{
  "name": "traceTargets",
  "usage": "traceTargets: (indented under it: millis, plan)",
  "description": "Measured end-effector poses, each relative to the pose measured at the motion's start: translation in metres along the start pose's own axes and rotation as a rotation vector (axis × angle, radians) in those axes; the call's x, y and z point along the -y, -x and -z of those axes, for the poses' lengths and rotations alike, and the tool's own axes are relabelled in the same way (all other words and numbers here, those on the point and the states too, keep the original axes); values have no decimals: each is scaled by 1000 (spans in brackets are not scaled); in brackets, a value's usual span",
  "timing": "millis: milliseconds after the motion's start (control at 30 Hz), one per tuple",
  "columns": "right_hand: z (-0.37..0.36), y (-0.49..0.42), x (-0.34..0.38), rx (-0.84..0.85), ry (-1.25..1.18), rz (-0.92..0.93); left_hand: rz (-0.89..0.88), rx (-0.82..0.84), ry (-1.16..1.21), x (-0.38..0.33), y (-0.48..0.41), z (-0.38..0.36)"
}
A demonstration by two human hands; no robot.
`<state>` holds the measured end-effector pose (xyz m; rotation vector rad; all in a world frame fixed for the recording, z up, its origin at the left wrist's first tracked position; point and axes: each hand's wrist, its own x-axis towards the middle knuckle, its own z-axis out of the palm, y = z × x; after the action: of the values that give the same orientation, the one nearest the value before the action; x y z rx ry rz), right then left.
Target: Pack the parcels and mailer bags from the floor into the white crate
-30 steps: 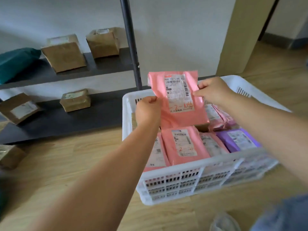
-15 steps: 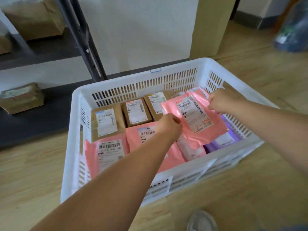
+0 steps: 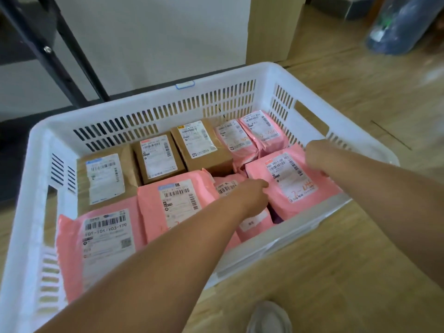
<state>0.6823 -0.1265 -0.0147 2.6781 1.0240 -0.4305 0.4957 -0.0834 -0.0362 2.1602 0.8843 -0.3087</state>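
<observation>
My left hand pinches the near-left corner of the pink mailer bag and my right hand grips its far-right edge, bag lying label-up at the 4 o'clock corner of the white crate. Best to press it flat, label showing, then let go both corners together. Count: three brown parcels from 9 to 12 o'clock, six pink bags visible, maybe a purple one hidden underneath.

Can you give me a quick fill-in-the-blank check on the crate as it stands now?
1. Both hands grip a ___ mailer bag.
2. The brown boxes along the white crate's far wall number ___.
3. The left hand holds the bag's ___ edge; the right hand holds the opposite one.

Missing words: pink; three; left
</observation>
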Motion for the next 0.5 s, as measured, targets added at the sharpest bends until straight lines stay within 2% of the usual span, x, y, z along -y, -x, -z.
traceTargets:
  millis: [200,367,500]
  plan:
    - [21,8,22,-72,-136,62,50,-170,-89,18,13,21]
    - [45,29,82,-211,-173,287,84,-468,20,50,55,48]
    - [65,73,163,-303,-334,549,164,-778,-17,88,106,78]
